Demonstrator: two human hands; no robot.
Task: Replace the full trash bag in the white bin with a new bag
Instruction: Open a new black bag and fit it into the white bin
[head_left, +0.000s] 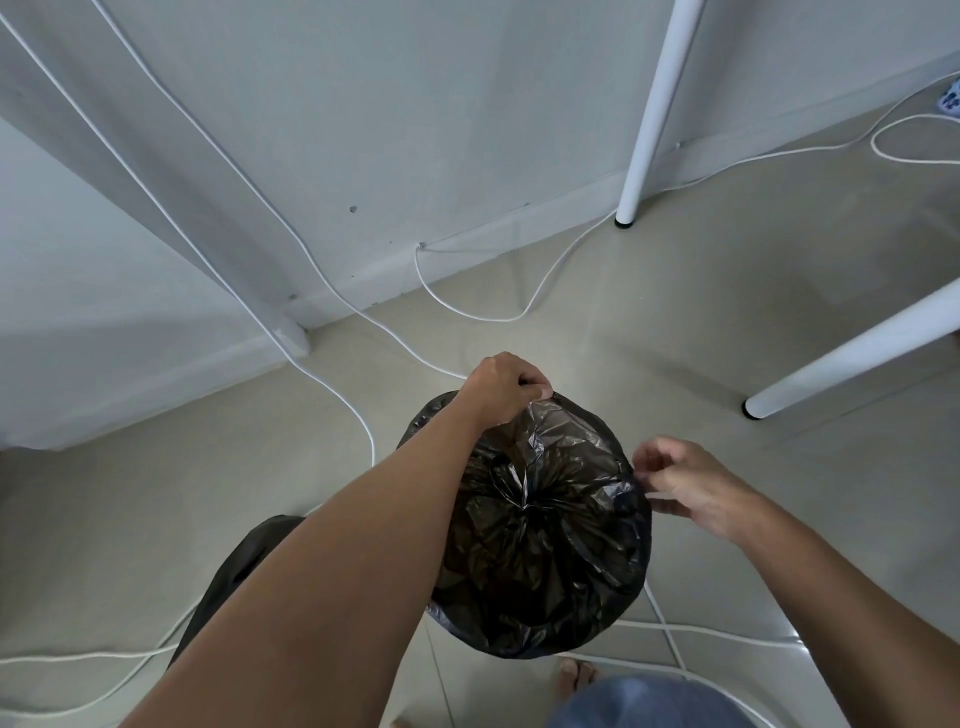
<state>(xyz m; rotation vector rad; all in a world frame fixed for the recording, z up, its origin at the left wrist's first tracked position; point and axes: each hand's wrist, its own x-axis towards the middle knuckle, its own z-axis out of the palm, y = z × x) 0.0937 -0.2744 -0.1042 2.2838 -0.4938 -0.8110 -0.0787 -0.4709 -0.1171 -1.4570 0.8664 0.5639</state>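
A black trash bag lines a round bin seen from above, its plastic folded over the rim so the bin's white wall is hidden. Inside, crumpled black plastic gathers into a knot near the middle. My left hand reaches across and pinches the bag's edge at the far rim. My right hand pinches the bag's edge at the right rim. A second dark bag lies on the floor to the left, partly hidden behind my left forearm.
White cables snake over the beige tiled floor around the bin. Two white table legs stand at the right. A wall with a skirting board runs behind. My bare foot shows below the bin.
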